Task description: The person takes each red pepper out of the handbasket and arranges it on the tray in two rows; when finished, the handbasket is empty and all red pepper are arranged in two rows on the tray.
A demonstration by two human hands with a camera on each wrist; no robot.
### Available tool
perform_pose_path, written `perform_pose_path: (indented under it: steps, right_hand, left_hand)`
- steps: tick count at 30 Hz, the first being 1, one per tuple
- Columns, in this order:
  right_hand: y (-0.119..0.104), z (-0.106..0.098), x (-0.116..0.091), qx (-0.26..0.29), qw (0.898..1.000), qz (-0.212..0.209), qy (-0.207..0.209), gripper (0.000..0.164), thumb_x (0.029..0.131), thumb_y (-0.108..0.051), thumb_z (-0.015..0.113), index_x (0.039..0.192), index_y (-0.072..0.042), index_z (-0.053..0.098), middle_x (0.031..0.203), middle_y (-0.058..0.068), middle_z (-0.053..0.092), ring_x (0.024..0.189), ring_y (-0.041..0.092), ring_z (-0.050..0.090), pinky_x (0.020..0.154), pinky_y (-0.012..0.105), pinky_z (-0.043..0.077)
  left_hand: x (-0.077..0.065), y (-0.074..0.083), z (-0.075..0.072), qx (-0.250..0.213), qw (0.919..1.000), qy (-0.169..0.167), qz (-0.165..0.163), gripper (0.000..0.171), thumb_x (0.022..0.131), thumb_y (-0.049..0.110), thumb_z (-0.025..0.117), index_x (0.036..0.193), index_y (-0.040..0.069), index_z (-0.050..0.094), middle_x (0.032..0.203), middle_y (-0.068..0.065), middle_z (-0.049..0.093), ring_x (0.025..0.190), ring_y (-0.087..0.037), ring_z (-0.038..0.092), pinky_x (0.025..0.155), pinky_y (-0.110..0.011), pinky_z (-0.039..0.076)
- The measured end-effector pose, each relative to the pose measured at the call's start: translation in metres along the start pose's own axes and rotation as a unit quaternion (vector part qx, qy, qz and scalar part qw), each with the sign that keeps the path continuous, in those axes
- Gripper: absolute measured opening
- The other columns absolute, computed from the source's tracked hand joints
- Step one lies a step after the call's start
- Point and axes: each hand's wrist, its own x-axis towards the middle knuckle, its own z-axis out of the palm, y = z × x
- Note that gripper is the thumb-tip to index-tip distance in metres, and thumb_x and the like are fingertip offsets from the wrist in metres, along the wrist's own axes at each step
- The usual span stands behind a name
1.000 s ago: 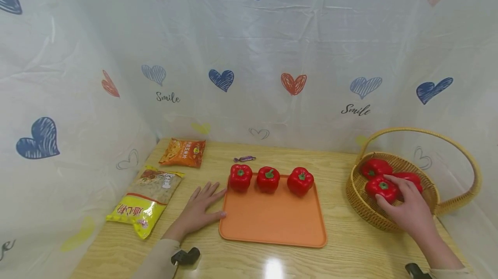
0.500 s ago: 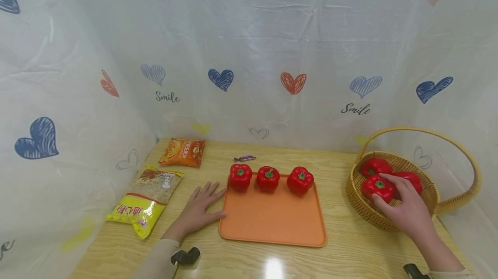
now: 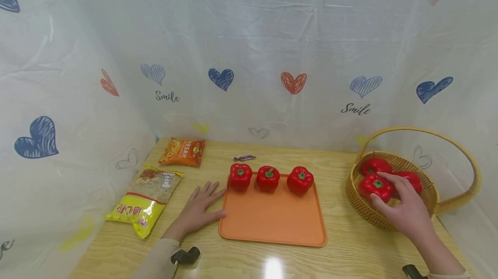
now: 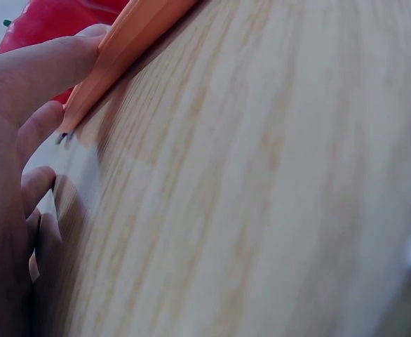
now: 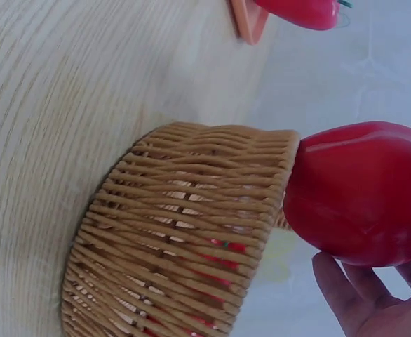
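Note:
My right hand (image 3: 406, 210) holds a red bell pepper (image 3: 373, 189) by its sides, thumb near and fingers on the far side. In the right wrist view this pepper (image 5: 360, 193) is at the rim of the wicker basket (image 5: 184, 203). Two more red peppers (image 3: 376, 165) lie in the basket, partly hidden. With spread, straight fingers, my left hand (image 3: 197, 212) rests at the left edge of an orange tray (image 3: 272, 220); its thumb touches the tray rim in the left wrist view. Along the tray's far edge stand three red bell peppers (image 3: 267, 179) in a row.
The basket's tall handle (image 3: 424, 131) arches over its right side. A yellow pasta bag (image 3: 145, 201) and an orange snack packet (image 3: 183, 152) lie on the left. Behind the tray is a small purple-wrapped candy (image 3: 244, 158). A patterned curtain (image 3: 249, 110) encloses the table.
The right hand and the pepper it holds have shifted slightly left and upward, toward the basket's left rim. My left hand and the tray stay where they were.

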Motion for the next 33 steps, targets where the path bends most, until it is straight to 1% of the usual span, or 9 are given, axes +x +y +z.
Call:
perform_pose_path:
  steps: [4, 7, 9, 11, 16, 23, 28, 30, 33]
  right_hand:
    - [-0.005, -0.001, -0.001, 0.012, 1.000, -0.007, -0.001, 0.064, 0.087, -0.025, 0.081, 0.141, -0.006, 0.053, 0.131, 0.024, 0.051, 0.104, 0.044, 0.058, 0.069, 0.008, 0.042]
    - [-0.010, 0.000, -0.001, 0.018, 1.000, -0.011, -0.004, 0.062, 0.088, -0.025, 0.080, 0.141, -0.007, 0.054, 0.132, 0.024, 0.052, 0.105, 0.043, 0.058, 0.070, 0.014, 0.046]
    - [-0.012, 0.002, -0.001, 0.021, 1.000, -0.014, -0.005, 0.061, 0.088, -0.024, 0.080, 0.140, -0.007, 0.054, 0.132, 0.024, 0.052, 0.106, 0.043, 0.057, 0.072, 0.023, 0.050]
    - [-0.014, 0.003, -0.001, 0.020, 1.000, -0.018, -0.005, 0.060, 0.088, -0.023, 0.080, 0.140, -0.007, 0.054, 0.133, 0.023, 0.053, 0.107, 0.042, 0.057, 0.072, 0.024, 0.051]
    - [-0.017, 0.007, -0.002, 0.025, 0.999, -0.022, -0.009, 0.059, 0.087, -0.023, 0.081, 0.139, -0.011, 0.056, 0.132, 0.019, 0.055, 0.107, 0.038, 0.059, 0.073, 0.009, 0.046]
    - [-0.020, 0.015, -0.004, 0.023, 0.999, -0.032, -0.017, 0.060, 0.085, -0.025, 0.084, 0.138, -0.014, 0.058, 0.130, 0.013, 0.057, 0.103, 0.034, 0.061, 0.072, 0.019, 0.052]
    - [-0.023, 0.021, -0.005, 0.026, 0.999, -0.045, -0.013, 0.059, 0.084, -0.025, 0.084, 0.137, -0.016, 0.060, 0.131, 0.010, 0.058, 0.105, 0.022, 0.056, 0.076, 0.014, 0.050]
    - [-0.024, 0.023, -0.005, 0.028, 0.998, -0.050, -0.012, 0.059, 0.084, -0.025, 0.085, 0.137, -0.016, 0.060, 0.131, 0.010, 0.058, 0.106, 0.022, 0.056, 0.077, 0.014, 0.050]
    - [-0.026, 0.027, -0.006, 0.030, 0.998, -0.057, -0.012, 0.059, 0.084, -0.024, 0.085, 0.136, -0.015, 0.060, 0.131, 0.012, 0.059, 0.107, 0.028, 0.059, 0.078, 0.020, 0.053]
  left_hand:
    - [0.000, 0.000, 0.000, 0.000, 1.0000, 0.000, 0.000, 0.076, 0.092, 0.058, 0.066, 0.155, 0.022, 0.046, 0.165, -0.012, 0.030, 0.155, -0.037, 0.012, 0.124, -0.058, 0.001]
    - [0.000, -0.001, 0.000, 0.002, 1.0000, -0.001, -0.002, 0.076, 0.092, 0.059, 0.066, 0.155, 0.022, 0.046, 0.165, -0.012, 0.030, 0.155, -0.037, 0.012, 0.124, -0.057, 0.000]
    - [0.000, -0.001, 0.001, 0.002, 1.0000, 0.000, -0.002, 0.076, 0.092, 0.059, 0.066, 0.155, 0.022, 0.046, 0.165, -0.011, 0.030, 0.155, -0.037, 0.012, 0.124, -0.058, 0.001]
    - [0.000, -0.001, 0.001, 0.001, 1.0000, -0.002, -0.003, 0.076, 0.092, 0.059, 0.065, 0.155, 0.022, 0.046, 0.166, -0.011, 0.029, 0.155, -0.036, 0.012, 0.124, -0.057, 0.000]
    - [0.000, -0.001, 0.001, -0.002, 1.0000, 0.000, -0.002, 0.076, 0.092, 0.059, 0.065, 0.155, 0.023, 0.046, 0.165, -0.011, 0.029, 0.155, -0.037, 0.012, 0.124, -0.057, 0.000]
    - [0.001, -0.002, 0.002, -0.002, 1.0000, 0.003, 0.002, 0.075, 0.092, 0.059, 0.065, 0.155, 0.023, 0.046, 0.165, -0.011, 0.030, 0.155, -0.037, 0.013, 0.123, -0.058, 0.001]
    - [0.000, -0.001, 0.001, 0.000, 1.0000, 0.001, 0.003, 0.075, 0.092, 0.059, 0.065, 0.155, 0.022, 0.046, 0.165, -0.011, 0.030, 0.155, -0.037, 0.013, 0.123, -0.059, 0.001]
    - [0.000, -0.001, 0.001, 0.000, 1.0000, -0.001, 0.002, 0.076, 0.092, 0.059, 0.065, 0.155, 0.022, 0.045, 0.165, -0.011, 0.029, 0.155, -0.037, 0.012, 0.124, -0.058, 0.001]
    - [0.000, -0.001, 0.001, 0.001, 1.0000, -0.003, -0.001, 0.076, 0.092, 0.059, 0.065, 0.156, 0.023, 0.045, 0.166, -0.011, 0.029, 0.155, -0.036, 0.012, 0.124, -0.058, 0.000]
